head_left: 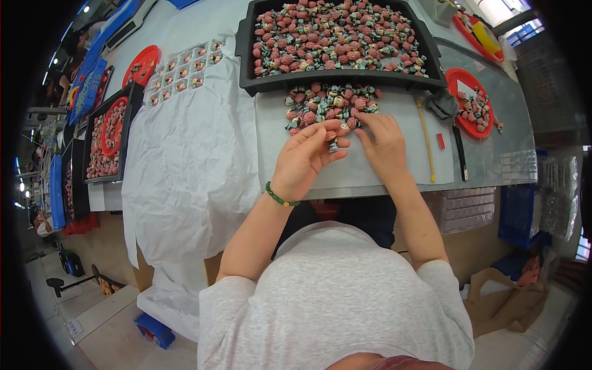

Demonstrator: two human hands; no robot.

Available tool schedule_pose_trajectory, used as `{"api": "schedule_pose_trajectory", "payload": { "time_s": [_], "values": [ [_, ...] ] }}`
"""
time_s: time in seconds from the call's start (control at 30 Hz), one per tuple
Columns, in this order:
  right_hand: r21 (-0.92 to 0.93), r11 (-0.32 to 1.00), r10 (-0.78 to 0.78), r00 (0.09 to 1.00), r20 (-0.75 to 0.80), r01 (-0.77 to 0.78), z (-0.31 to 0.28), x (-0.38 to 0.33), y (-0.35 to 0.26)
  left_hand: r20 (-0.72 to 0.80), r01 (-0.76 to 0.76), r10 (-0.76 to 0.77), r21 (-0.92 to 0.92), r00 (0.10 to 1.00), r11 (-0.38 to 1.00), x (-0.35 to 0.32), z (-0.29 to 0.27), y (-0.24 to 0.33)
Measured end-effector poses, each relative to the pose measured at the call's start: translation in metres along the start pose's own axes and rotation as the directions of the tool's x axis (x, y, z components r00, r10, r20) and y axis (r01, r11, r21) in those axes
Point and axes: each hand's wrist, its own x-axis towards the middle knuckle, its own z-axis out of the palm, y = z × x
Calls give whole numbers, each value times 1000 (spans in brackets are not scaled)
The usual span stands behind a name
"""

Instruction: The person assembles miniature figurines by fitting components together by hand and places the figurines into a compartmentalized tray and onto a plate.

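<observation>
Left grip (300, 155) together on a pink-topped figurine (333, 144), right grip (388, 143) slightly apart beside the figurine pile (310, 115)

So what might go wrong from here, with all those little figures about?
The left hand holds a small figure in its fingers, so it might slip and drop onto the table.

The right hand is at the loose pile in front of the black tray; pieces could get nudged or rub together and perhaps scuff.

At right, beside the figure-filled red plate, a stray piece lies outside the rim and might get knocked away.
</observation>
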Motion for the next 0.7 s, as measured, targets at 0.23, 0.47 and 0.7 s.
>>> {"api": "schedule_pose_trajectory", "payload": {
  "time_s": [0.23, 0.47, 0.7],
  "values": [
    [102, 987, 124, 992, -11, -122, 0, -12, -4, -55, -23, 39, 257, 998, 966, 4, -6, -5],
    [360, 933, 34, 993, -111, 8, -17, -16, -35, 14, -68, 70, 471, 997, 880, 9, -2, -16],
    [778, 209, 786, 575, 226, -592, -15, 28, 20, 20, -197, 207, 404, 978, 893, 6, 1, -16]
  ]
}}
